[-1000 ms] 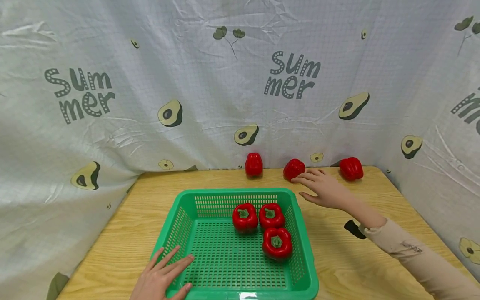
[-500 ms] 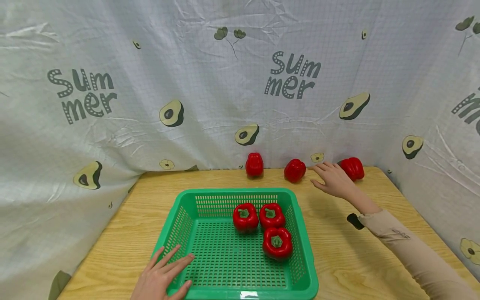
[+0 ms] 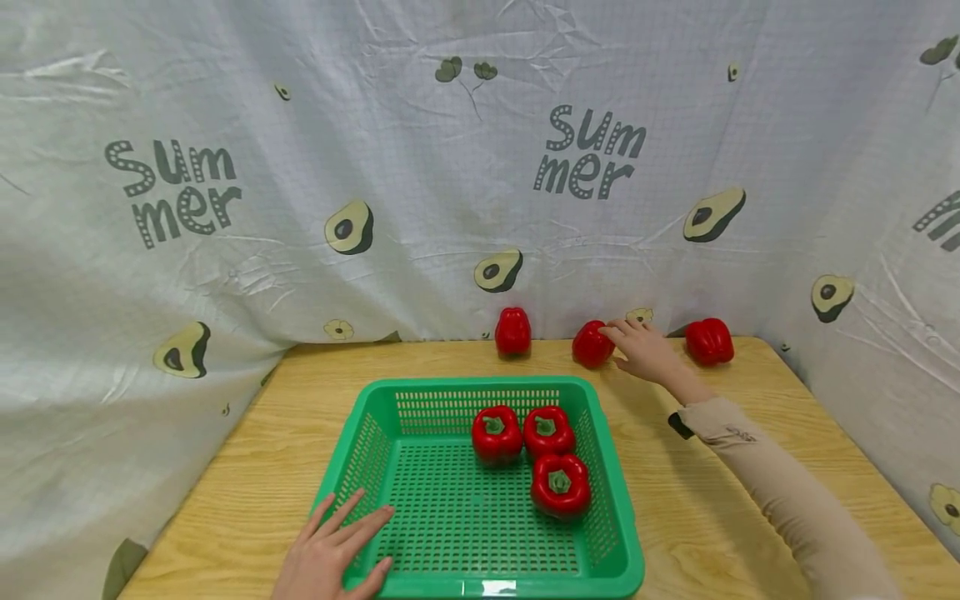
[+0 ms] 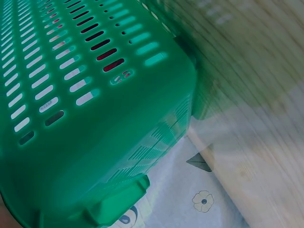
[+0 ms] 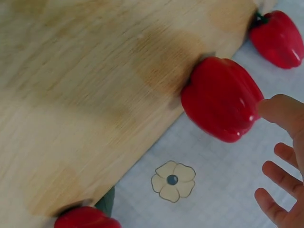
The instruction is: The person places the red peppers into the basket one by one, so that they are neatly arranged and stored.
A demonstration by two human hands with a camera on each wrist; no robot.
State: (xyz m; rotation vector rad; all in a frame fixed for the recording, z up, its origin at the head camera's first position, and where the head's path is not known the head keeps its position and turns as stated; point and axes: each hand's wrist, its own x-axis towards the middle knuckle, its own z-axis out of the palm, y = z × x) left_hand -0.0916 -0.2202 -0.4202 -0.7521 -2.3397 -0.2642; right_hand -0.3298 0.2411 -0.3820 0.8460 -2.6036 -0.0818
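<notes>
At the far left, a pale printed cloth point(image 3: 67, 300) hangs beside the wooden table point(image 3: 247, 450); the left hand point(image 3: 322, 554) lies over the near left corner of a green basket point(image 3: 465, 384), its fingers straight and spread wide, the tips above the basket's inside and well apart from the peppers there; those red peppers, stems up, fill the right part of the basket: the inner left pepper point(image 3: 497, 437), the inner right pepper point(image 3: 549, 432) just beside it, and the front pepper point(image 3: 560, 487) nearer the person; behind the basket, by the cloth, sits the back left pepper point(image 3: 513, 332); next comes the middle pepper point(image 3: 592, 345), just left of the fingers of the right hand point(image 3: 647, 351); these stand wide apart, and in the right wrist view the thumb's tip meets the pepper's outline, though I cannot tell whether it touches; a beige sleeve point(image 3: 780, 479) trails behind; the far right pepper point(image 3: 709, 342) lies beyond that hand, on the table.
</notes>
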